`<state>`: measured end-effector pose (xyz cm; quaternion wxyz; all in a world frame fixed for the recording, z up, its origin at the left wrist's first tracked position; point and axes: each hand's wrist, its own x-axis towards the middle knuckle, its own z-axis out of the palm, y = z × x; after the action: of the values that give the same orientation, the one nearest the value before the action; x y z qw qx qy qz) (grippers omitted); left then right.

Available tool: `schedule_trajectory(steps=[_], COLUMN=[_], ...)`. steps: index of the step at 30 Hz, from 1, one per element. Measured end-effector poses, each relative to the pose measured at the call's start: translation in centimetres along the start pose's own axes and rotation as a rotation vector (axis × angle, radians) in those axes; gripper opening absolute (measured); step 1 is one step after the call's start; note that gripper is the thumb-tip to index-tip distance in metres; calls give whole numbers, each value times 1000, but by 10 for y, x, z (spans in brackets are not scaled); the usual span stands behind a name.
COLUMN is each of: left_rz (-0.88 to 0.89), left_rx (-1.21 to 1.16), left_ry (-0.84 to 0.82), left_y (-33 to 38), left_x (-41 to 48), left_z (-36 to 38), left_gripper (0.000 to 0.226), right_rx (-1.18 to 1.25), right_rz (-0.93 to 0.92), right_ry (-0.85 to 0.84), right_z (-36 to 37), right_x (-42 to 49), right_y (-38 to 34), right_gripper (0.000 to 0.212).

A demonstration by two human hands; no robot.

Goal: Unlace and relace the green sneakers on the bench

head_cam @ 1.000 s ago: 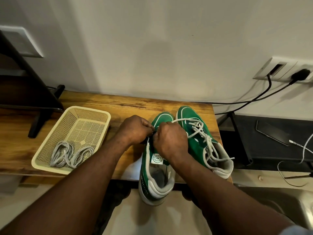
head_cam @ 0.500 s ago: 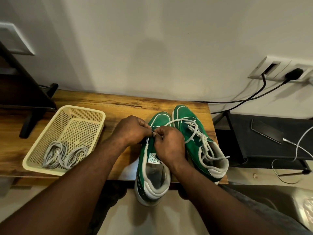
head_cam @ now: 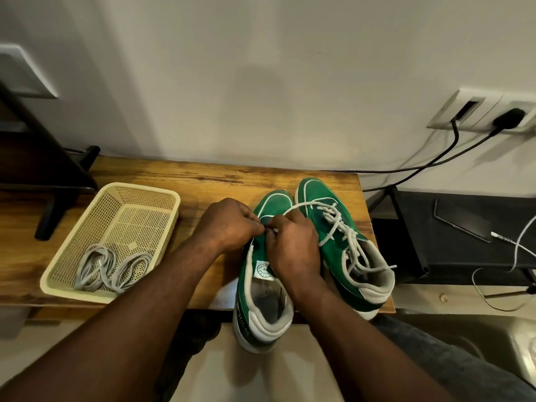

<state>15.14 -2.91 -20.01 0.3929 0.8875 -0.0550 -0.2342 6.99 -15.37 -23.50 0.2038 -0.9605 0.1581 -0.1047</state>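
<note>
Two green sneakers (head_cam: 316,191) | long axes across bench (head_cam: 203,181) | toes toward wall (head_cam: 261,82)

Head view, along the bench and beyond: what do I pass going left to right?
Black stand leg → cream basket holding grey laces → left hand → right hand, pinching a white lace → laced green sneaker → black shelf → phone. The green sneaker under the hands overlaps them, so omitted.

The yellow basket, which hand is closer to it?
Left. The left hand is between the basket and the left sneaker; the right hand is farther off, over that sneaker.
</note>
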Motion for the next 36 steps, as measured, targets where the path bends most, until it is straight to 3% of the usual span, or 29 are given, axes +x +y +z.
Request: schedule_trajectory(steps=[7, 12, 19, 26, 31, 36], left_rz=[-47, -61, -53, 1, 79, 27], left_rx=[-108, -197, -209, -118, 137, 100], left_ry=[-48, -81, -106, -20, 98, 84], left_y=[-2, -2, -3, 2, 15, 9], left_x=[-3, -6, -7, -8, -18, -17], left_z=[-5, -9, -14, -11, 0, 2], left_gripper=[8, 8, 14, 16, 15, 24], right_rx=[-121, 114, 173, 359, 386, 406], right_rz=[-91, -6, -6, 112, 69, 17], right_ry=[-43, -6, -6, 44, 1, 0], right_z=[0, 5, 7, 10, 5, 8], right_x=[5, 5, 4, 3, 8, 9], right_y=[2, 6, 8, 7, 10, 14], right_gripper=[26, 7, 7, 6, 10, 12])
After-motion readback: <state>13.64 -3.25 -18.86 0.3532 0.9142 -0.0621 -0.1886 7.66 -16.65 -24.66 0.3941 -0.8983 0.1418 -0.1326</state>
